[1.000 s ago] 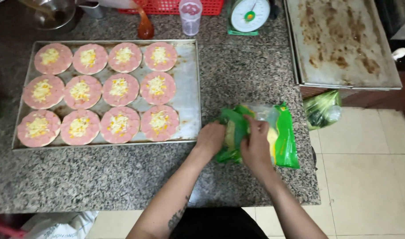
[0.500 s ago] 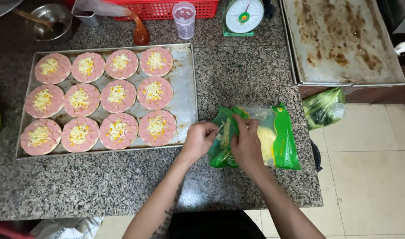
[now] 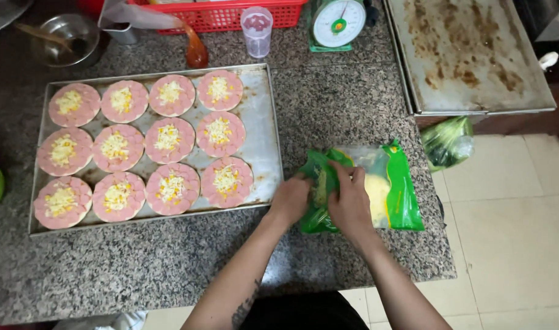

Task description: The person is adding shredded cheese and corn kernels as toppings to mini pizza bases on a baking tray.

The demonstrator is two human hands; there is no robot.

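Item, as I log it: green-edged cheese bag point(image 3: 389, 189) right of the baking tray point(image 3: 264, 131), now nearer it than a second ago; left hand point(image 3: 290, 198) pinching its mouth, right hand point(image 3: 351, 205) reaching inside, so another helping looks underway

A speckled granite counter point(image 3: 169, 269) carries a metal tray point(image 3: 260, 131) of small round pizzas, a green plastic bag point(image 3: 401, 189) of shredded cheese, a red basket point(image 3: 230, 15), a clear cup point(image 3: 257, 30), a kitchen scale point(image 3: 337, 23), a steel bowl point(image 3: 68, 40) and a stained baking sheet point(image 3: 468, 55).
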